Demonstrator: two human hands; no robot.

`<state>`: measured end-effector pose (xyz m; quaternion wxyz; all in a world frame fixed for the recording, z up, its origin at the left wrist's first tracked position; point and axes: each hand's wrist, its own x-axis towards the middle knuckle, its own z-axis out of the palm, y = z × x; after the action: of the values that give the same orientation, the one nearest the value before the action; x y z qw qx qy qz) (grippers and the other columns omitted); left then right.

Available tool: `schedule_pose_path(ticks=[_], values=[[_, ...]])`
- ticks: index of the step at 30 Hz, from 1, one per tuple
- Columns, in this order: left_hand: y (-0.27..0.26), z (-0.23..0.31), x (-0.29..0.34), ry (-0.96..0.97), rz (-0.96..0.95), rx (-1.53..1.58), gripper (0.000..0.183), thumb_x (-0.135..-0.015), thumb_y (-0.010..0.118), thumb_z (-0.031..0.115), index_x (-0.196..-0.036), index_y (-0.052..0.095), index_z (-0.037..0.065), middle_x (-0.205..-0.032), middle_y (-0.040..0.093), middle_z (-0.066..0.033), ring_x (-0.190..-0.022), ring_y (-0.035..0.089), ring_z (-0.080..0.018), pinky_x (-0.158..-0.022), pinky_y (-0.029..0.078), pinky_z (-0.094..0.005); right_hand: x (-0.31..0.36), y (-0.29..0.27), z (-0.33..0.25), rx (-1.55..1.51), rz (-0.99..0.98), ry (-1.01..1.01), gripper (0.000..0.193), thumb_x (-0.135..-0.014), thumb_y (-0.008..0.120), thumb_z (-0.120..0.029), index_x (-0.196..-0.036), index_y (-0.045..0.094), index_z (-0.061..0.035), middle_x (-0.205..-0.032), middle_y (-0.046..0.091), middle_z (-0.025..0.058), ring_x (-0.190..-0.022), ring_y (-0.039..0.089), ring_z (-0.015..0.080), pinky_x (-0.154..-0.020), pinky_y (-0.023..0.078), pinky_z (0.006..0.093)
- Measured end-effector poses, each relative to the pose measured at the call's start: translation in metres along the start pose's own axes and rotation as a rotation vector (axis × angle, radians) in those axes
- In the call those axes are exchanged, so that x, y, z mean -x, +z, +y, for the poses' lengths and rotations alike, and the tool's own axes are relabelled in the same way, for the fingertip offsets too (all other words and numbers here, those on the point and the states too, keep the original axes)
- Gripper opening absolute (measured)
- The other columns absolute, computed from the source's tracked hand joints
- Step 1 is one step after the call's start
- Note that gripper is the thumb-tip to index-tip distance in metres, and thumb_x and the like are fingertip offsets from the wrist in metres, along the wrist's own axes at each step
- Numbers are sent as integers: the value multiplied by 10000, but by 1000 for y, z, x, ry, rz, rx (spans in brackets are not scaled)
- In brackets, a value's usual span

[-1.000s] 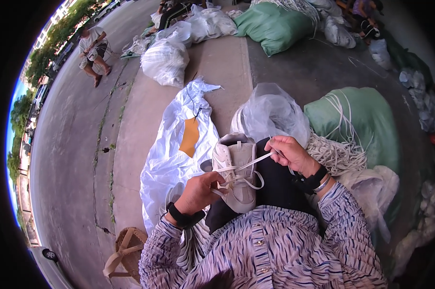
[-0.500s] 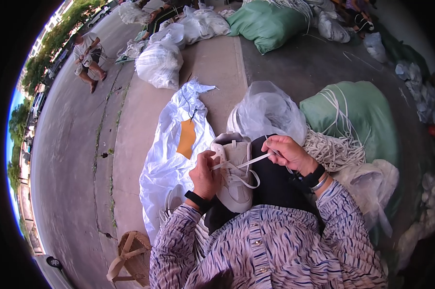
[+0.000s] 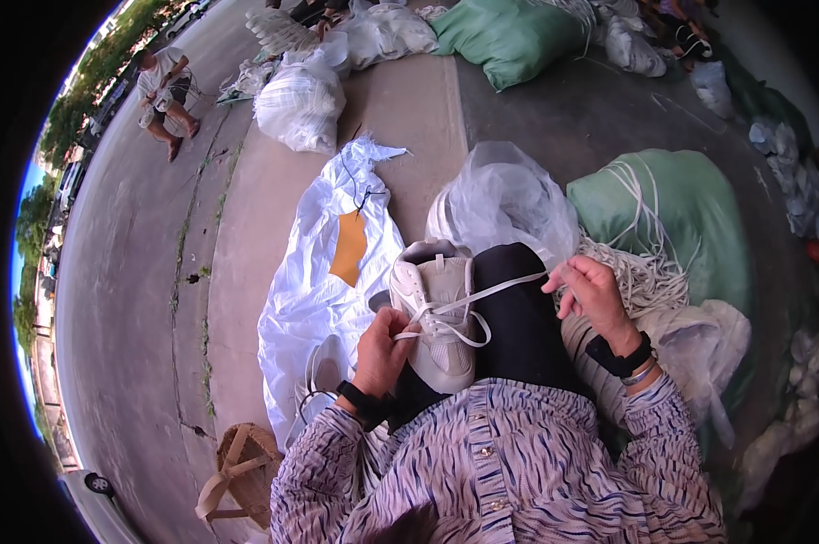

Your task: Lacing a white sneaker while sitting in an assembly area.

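Note:
A beige sneaker (image 3: 444, 313) rests on my lap, its toe toward me. White shoelace (image 3: 507, 286) runs through its lower eyelets, with a loop hanging over the right side of the toe. My left hand (image 3: 382, 349) is closed beside the shoe, pinching one lace end between thumb and fingers. Out to the right, my right hand (image 3: 595, 295) has its fingertips at the other end, which stretches across my dark trouser leg; the fingers look pinched on it. A second shoe (image 3: 326, 367) with pale laces is partly hidden behind my left forearm.
White sheeting (image 3: 292, 308) with an orange-brown piece (image 3: 348, 249) lies at left. A clear plastic bag (image 3: 509, 199), a green sack (image 3: 672, 195) and a heap of white laces (image 3: 641, 281) stand ahead and right. A woven seat (image 3: 251, 471) is near left. Another person (image 3: 166, 95) sits far left.
My right hand has moved right, drawing the lace out longer across my leg. My left hand has shifted slightly lower, still at the shoe's left side.

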<state>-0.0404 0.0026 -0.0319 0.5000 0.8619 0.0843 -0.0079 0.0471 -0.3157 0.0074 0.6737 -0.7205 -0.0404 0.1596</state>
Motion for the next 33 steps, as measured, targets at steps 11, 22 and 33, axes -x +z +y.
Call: schedule_pose_path(ticks=[11,22,33], values=[[-13,7,-9,72,2,429,86,-882,537,85,-904,481,24,-759,517,-23,-632,514,-94,-586,430,-230,2,92,-2,757,-303,-551,83,-774,598,-99,-817,563,-38,-698,568,128,-687,609,272,-580,486,339],[-37,15,-36,-218,134,1103,174,-870,562,99,-1028,490,98,-617,492,17,-419,332,-28,-371,227,-168,-13,102,-1,688,-71,-566,126,-761,572,-27,-885,557,-48,-750,584,127,-703,606,317,-596,476,378],[-102,11,-49,-180,439,1250,168,-905,513,94,-1072,497,79,-631,489,22,-453,341,-16,-397,234,-165,-9,84,-11,304,-194,-317,78,-773,639,-31,-841,612,-5,-757,577,71,-647,571,161,-592,446,250]])
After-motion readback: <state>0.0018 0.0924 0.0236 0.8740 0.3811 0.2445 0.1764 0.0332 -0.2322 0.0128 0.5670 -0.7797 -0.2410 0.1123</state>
